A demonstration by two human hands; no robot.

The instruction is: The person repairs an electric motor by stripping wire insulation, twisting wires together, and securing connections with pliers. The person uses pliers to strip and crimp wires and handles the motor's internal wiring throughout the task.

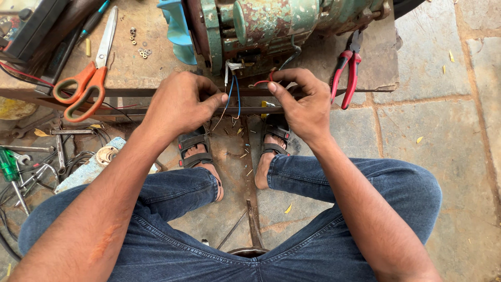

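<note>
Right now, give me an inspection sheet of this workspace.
Surface: worn wooden bench, scuffed and dusty.
Job's things: green motor with rusty patches, blue fan on its end; blue wire and red wire hang from it.
Clutter: orange scissors, red pliers, small washers, screwdrivers on the floor, wire offcuts by the sandals.
Fingers: left hand pinches at the blue wire; right hand pinches the red wire.
Cables: dark and red leads at the left edge.
Surroundings: stone slab floor, dry leaf bits.
</note>
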